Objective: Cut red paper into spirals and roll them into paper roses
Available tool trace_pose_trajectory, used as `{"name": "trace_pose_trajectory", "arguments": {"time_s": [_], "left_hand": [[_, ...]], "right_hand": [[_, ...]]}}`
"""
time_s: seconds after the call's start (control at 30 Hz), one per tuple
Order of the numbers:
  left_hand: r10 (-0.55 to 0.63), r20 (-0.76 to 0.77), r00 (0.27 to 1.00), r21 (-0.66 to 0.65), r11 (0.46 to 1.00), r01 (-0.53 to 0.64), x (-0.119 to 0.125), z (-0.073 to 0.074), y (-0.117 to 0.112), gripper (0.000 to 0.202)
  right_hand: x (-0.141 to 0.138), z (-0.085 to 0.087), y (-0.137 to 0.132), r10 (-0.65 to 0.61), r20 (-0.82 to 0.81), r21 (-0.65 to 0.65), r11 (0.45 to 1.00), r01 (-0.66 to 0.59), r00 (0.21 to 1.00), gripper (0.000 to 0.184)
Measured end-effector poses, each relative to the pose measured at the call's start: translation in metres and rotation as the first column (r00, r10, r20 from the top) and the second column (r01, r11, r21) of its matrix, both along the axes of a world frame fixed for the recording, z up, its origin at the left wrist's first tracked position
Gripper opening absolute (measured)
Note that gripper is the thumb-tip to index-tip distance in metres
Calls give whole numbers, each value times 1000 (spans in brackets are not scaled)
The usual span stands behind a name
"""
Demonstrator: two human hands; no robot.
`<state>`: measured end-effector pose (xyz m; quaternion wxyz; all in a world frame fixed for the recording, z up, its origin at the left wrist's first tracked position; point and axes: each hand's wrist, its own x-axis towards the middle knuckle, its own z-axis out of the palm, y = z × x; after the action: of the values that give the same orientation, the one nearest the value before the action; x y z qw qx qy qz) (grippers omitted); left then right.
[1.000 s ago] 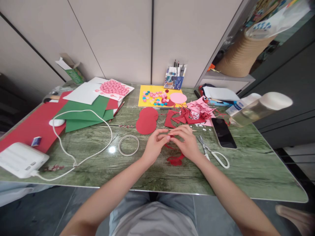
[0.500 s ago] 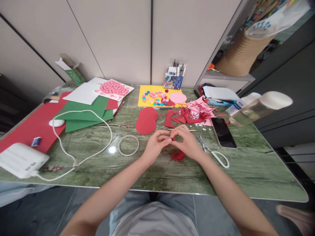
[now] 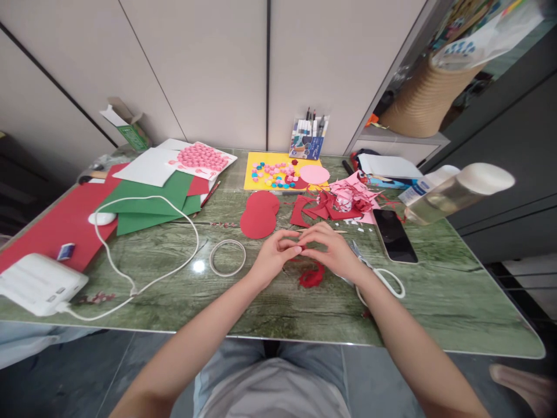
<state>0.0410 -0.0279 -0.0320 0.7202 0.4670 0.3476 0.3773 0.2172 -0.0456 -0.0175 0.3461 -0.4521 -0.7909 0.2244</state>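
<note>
Fingertips of my left hand (image 3: pixel 277 253) and my right hand (image 3: pixel 329 248) meet above the middle of the table. Between them is a small piece of red paper, mostly hidden by the fingers. A curled red paper strip (image 3: pixel 311 277) hangs or lies just below, seeming to lead up to the pinch. Red paper circles (image 3: pixel 258 220) lie beyond my left hand, and a ring of tape (image 3: pixel 227 258) is to its left. White-handled scissors (image 3: pixel 389 283) lie partly under my right forearm. A thin wooden stick (image 3: pixel 337 231) shows behind the right fingers.
Red and pink paper scraps (image 3: pixel 348 200) are heaped behind my right hand, near a phone (image 3: pixel 395 235) and a clear bottle (image 3: pixel 461 194). A yellow sheet (image 3: pixel 252 181) carries small coloured pieces. On the left, a white cable (image 3: pixel 194 238) loops from a power bank (image 3: pixel 41 284).
The curled red strip below my hands has shifted slightly left and unrolled a little. My right hand's fingers have moved slightly and its forearm covers more of the scissors.
</note>
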Motion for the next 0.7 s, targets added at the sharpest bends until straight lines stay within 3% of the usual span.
{"name": "trace_pose_trajectory", "arguments": {"time_s": [0.33,0.7], "left_hand": [[78,127,989,-80,994,-68,6,0,-4,30],[125,122,985,-63,991,-118,6,0,-5,32]], "right_hand": [[-9,-3,-2,-126,19,68,990,125,992,7],[-10,-2,-2,-131,-5,104,986,131,991,9]]}}
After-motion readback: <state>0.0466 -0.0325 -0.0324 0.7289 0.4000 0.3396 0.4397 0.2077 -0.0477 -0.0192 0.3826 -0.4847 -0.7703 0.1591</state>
